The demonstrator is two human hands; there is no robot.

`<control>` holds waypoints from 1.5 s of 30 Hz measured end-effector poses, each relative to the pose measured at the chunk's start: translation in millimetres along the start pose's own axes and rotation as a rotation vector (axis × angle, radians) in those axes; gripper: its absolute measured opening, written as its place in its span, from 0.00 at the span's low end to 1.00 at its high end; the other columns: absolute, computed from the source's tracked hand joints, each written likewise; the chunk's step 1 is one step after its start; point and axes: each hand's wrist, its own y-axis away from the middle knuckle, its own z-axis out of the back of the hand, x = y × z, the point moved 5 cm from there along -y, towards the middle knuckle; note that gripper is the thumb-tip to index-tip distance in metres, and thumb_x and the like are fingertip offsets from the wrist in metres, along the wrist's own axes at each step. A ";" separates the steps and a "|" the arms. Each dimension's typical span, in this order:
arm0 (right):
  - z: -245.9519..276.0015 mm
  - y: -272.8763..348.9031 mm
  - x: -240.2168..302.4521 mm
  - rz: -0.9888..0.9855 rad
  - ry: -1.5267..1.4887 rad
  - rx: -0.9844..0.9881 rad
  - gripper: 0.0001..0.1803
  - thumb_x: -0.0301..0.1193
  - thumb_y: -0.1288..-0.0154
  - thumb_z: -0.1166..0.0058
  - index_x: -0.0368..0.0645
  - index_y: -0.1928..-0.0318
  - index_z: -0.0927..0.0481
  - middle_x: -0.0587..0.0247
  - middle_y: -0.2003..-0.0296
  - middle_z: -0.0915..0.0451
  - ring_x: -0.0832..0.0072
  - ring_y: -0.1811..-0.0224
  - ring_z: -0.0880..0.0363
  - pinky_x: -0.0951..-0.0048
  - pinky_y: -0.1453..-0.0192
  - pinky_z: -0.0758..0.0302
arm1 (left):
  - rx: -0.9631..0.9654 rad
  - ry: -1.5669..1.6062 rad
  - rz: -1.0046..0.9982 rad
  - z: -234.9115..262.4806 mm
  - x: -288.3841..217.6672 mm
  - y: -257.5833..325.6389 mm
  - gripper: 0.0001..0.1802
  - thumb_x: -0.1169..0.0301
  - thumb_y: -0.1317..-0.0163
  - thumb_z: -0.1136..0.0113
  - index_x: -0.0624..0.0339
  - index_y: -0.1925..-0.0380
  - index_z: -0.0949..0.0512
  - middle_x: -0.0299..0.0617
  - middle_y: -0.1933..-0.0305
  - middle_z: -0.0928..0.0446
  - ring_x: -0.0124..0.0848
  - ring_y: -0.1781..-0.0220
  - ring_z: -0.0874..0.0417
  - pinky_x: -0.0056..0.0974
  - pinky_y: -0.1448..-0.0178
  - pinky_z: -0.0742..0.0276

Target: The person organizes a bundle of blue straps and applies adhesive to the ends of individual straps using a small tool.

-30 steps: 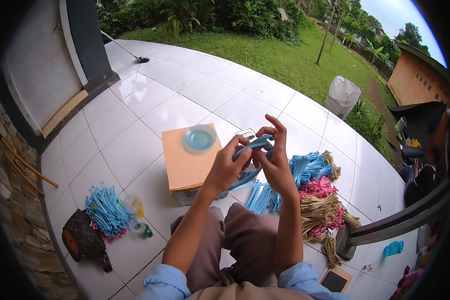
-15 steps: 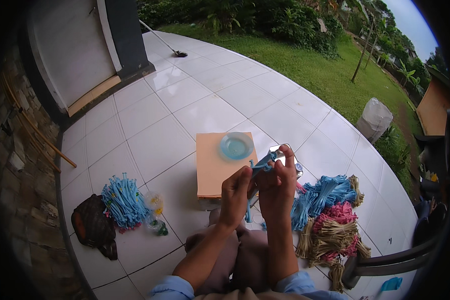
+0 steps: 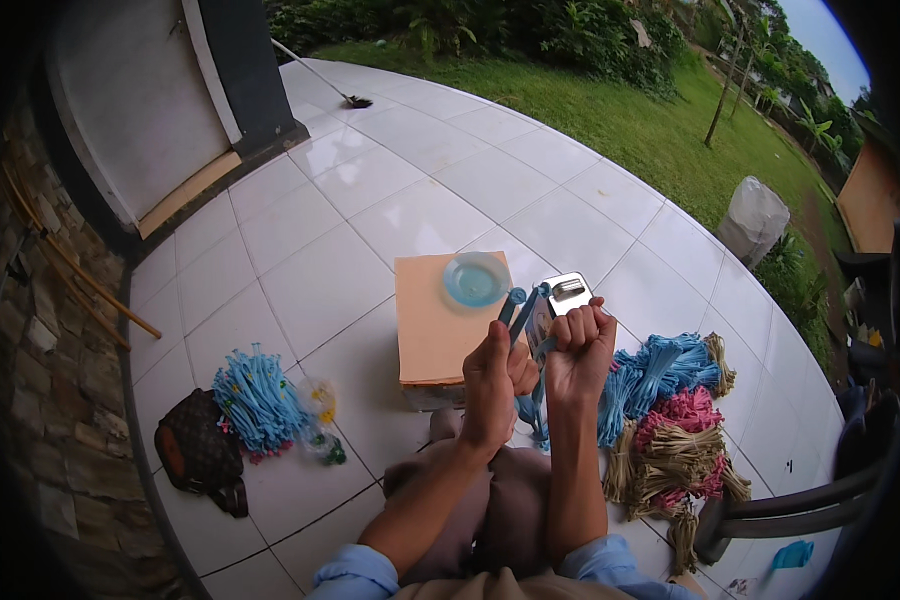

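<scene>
Both my hands are raised over my lap, close together. My left hand (image 3: 497,382) is closed round a blue fabric cord (image 3: 523,318), with the thumb along it. Two rounded, knot-like ends of the cord stick up above the fingers. My right hand (image 3: 580,352) makes a fist round another stretch of the same cord, just to the right. More blue cord hangs below, between the wrists. Past the hands, a clear blue glass bowl (image 3: 475,279) rests on a box topped with a peach-coloured board (image 3: 430,345).
A silver-lidded tin (image 3: 570,291) stands right of the box. At right lie bundles of blue cords (image 3: 662,365), pink cords (image 3: 685,408) and beige cords (image 3: 682,460), near a dark chair arm (image 3: 795,515). At left are a blue bundle (image 3: 260,400), a brown bag (image 3: 198,445) and clear plastic bags (image 3: 322,425).
My right hand has gone from raised, bent fingers to a fist and come slightly lower. Two cord ends now stand up above my left hand. The view has shifted slightly.
</scene>
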 end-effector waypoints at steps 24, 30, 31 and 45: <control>-45.1 28.4 69.5 0.381 1.244 0.112 0.30 0.23 0.40 0.45 0.40 0.41 0.44 0.57 0.64 0.22 0.77 0.59 0.24 0.76 0.51 0.29 | 0.491 -0.386 0.236 -15.5 25.5 -13.4 0.22 0.56 0.30 0.65 0.64 0.58 0.30 0.44 0.71 0.26 0.28 0.70 0.24 0.32 0.60 0.28; 6.4 42.6 44.0 0.053 1.244 0.071 0.36 0.27 0.37 0.48 0.44 0.37 0.56 0.50 0.51 0.30 0.67 0.50 0.26 0.70 0.45 0.31 | 0.238 -0.073 0.145 -13.1 20.0 -27.7 0.21 0.55 0.30 0.67 0.61 0.49 0.39 0.51 0.55 0.28 0.38 0.48 0.24 0.42 0.42 0.29; 17.2 46.3 33.9 -0.031 1.310 0.081 0.36 0.27 0.37 0.48 0.45 0.36 0.56 0.52 0.52 0.29 0.69 0.51 0.26 0.72 0.47 0.30 | 0.215 -0.064 0.106 -13.3 18.2 -30.1 0.21 0.56 0.30 0.66 0.60 0.48 0.39 0.51 0.52 0.30 0.38 0.45 0.27 0.41 0.40 0.31; 19.0 19.6 72.0 0.349 1.386 0.008 0.25 0.28 0.33 0.54 0.45 0.39 0.47 0.67 0.74 0.26 0.91 0.83 0.40 0.87 0.83 0.46 | 0.033 -0.162 -0.393 41.3 -38.7 -40.8 0.05 0.73 0.36 0.60 0.59 0.61 0.37 0.45 0.54 0.35 0.38 0.44 0.32 0.46 0.31 0.41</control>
